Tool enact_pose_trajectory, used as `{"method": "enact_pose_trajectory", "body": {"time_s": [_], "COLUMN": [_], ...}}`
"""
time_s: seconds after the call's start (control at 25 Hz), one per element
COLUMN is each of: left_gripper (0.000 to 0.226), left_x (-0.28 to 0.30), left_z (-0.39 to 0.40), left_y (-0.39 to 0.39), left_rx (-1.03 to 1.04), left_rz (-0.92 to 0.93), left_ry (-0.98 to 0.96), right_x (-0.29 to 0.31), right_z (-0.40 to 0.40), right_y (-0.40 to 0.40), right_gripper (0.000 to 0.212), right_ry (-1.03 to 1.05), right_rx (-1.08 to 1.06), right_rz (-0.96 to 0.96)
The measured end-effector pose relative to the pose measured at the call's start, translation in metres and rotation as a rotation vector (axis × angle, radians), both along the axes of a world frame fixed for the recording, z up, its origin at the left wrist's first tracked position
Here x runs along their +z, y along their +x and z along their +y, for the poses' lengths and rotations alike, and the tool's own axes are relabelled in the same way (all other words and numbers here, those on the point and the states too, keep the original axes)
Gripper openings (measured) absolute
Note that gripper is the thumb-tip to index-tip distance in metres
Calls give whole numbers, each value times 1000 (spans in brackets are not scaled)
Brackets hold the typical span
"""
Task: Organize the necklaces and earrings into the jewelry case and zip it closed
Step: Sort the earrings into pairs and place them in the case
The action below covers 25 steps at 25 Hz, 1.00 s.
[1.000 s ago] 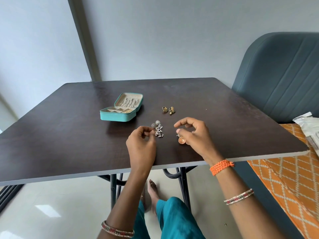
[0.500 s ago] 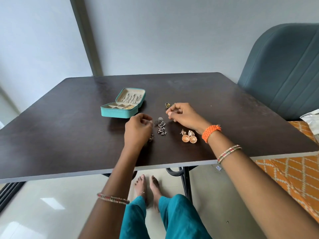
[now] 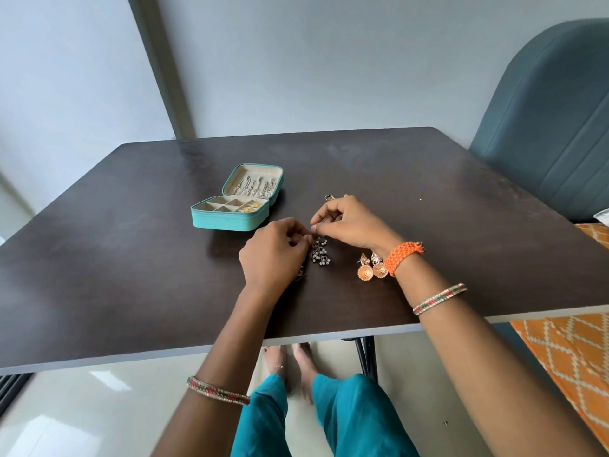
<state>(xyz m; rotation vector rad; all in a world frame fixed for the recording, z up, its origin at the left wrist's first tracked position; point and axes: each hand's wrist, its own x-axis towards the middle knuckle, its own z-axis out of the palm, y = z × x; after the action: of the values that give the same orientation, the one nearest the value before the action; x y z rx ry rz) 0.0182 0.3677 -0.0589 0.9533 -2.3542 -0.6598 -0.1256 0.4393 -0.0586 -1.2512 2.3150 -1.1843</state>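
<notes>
A dark brown table [image 3: 131, 258] is standing in the middle on black metal legs [image 3: 365, 354]. A grey-blue padded chair [image 3: 553, 133] is standing at the far right. An orange patterned cloth [image 3: 570, 361] is lying at the near right. A pale wall [image 3: 329, 61] is rising behind, and a glossy light floor [image 3: 82, 407] is showing below.

Dark wooden table [image 3: 131, 258], grey wall [image 3: 329, 61], teal padded chair [image 3: 553, 127], glossy pale floor [image 3: 82, 407].

bare table [image 3: 131, 275] left of open case [image 3: 230, 222]; earrings [image 3: 370, 270] by right wrist
</notes>
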Motion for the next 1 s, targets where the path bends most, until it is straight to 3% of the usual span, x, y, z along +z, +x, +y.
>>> {"method": "enact_pose_trajectory", "body": {"time_s": [0.12,0.4,0.52,0.72,0.88,1.0], "left_gripper": [11,5,6,4,11,5], "left_x": [-3,-6,-8,0,15,42], "left_z": [-1,-8,-6,-3,2,6], "left_y": [-1,0,3,3,10,19], "left_rx": [49,20,-79,-214,-279,-358], "left_rz": [57,202,363,610,731,787], "left_ry": [34,225,263,281,413,410], "right_x": [4,5,12,34,64,78], "right_z": [3,11,15,25,30,35], "right_y": [3,2,9,28,43,57], "right_gripper": [5,16,10,8,10,17], "right_ry": [16,-231,-280,-413,-523,-540], "right_rx": [15,-53,-67,-39,11,61], "right_rz": [56,-147,-222,-180,-258,-313]}}
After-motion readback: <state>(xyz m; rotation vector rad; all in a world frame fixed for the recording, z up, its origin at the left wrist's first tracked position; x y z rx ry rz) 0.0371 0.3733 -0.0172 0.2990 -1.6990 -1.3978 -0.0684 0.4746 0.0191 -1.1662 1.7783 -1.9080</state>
